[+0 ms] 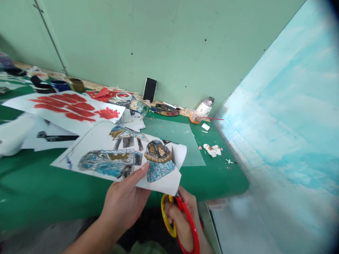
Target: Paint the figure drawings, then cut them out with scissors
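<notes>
Though mostly flat, curly-edged white paper (119, 157) at loop-handled scissors (191, 221).

One head-worn view, forward and down

From the person's head, the camera looks down over the bare left hand (125, 201) and the bare right hand (182, 224), near the lens at the lower edge. It faces across the smooth green tabletop (214, 181) toward the pale-green panelled wall (159, 42), farther off. The blue-and-white painted wall (296, 106) fills the right side; the tabletop's far edge slants down rightward.
</notes>
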A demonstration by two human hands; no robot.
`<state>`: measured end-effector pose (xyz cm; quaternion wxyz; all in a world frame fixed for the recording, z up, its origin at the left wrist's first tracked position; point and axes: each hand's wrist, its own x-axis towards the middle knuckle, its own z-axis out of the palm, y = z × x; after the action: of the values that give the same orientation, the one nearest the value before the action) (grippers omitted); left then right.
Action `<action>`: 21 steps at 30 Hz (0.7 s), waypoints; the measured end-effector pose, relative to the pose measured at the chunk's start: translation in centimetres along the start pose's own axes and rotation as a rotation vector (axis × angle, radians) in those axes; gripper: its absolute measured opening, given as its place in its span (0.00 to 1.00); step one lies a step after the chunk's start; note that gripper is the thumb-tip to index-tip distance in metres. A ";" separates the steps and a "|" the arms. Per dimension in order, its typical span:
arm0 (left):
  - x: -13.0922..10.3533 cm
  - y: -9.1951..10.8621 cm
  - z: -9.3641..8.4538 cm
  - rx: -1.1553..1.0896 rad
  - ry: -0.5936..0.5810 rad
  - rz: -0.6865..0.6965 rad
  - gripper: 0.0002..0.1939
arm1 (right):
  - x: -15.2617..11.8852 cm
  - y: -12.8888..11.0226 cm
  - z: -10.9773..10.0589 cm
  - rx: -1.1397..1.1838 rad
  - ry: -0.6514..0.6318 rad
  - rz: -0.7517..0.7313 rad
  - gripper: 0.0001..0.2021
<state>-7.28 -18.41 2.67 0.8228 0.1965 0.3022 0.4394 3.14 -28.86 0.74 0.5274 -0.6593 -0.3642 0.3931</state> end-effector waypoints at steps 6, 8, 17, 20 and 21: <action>0.1 0.2 -0.2 -0.035 -0.018 -0.003 0.36 | -0.2 -0.4 -0.2 -0.005 -0.013 -0.030 0.07; 0.1 0.3 -0.3 -0.032 -0.029 -0.008 0.36 | -0.3 -0.5 -0.2 -0.008 -0.016 -0.032 0.07; 0.1 0.4 -0.1 0.005 -0.024 0.000 0.31 | -0.4 -0.9 -0.4 -0.036 -0.018 -0.010 0.06; 0.0 0.5 -0.1 -0.018 -0.037 -0.007 0.32 | -0.4 -1.0 -0.5 -0.043 -0.015 -0.014 0.06; 0.0 0.6 -0.1 -0.028 -0.039 -0.011 0.32 | -0.4 -1.0 -0.5 -0.046 -0.015 -0.014 0.06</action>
<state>-7.69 -18.12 2.94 0.8335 0.1920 0.2812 0.4352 3.39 -29.22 1.87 0.5122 -0.6656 -0.3819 0.3858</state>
